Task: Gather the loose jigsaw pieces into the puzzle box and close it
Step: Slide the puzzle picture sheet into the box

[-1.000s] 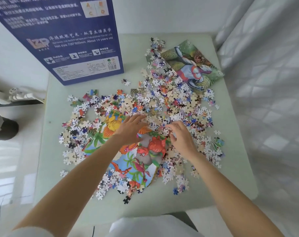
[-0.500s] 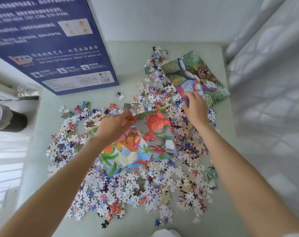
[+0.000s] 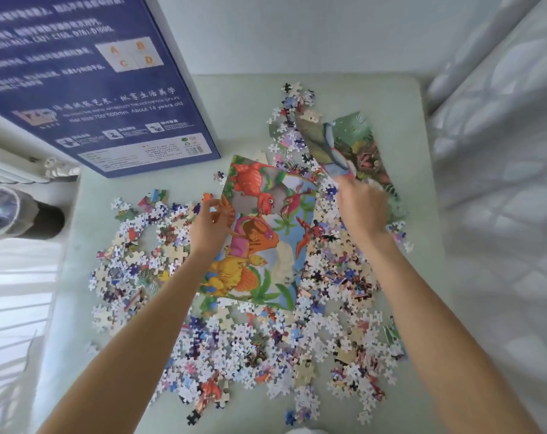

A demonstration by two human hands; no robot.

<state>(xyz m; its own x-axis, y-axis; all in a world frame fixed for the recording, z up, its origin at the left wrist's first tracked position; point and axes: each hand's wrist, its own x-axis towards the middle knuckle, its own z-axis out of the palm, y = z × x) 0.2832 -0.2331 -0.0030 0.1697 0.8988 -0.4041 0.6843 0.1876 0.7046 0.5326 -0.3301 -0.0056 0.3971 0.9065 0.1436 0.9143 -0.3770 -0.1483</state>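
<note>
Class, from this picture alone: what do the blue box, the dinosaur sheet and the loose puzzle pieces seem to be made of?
Blue box: likely printed cardboard, flat panel with crisp edges.
Dinosaur sheet: probably thin printed paper or card; the left hand lifts it by one edge.
Loose puzzle pieces: apparently die-cut card, with pale plain backs showing.

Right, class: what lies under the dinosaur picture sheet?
Loose jigsaw pieces poke out round the dinosaur picture sheet, which the left hand holds by its edge. Whatever lies beneath its middle is covered and cannot be seen.
</note>
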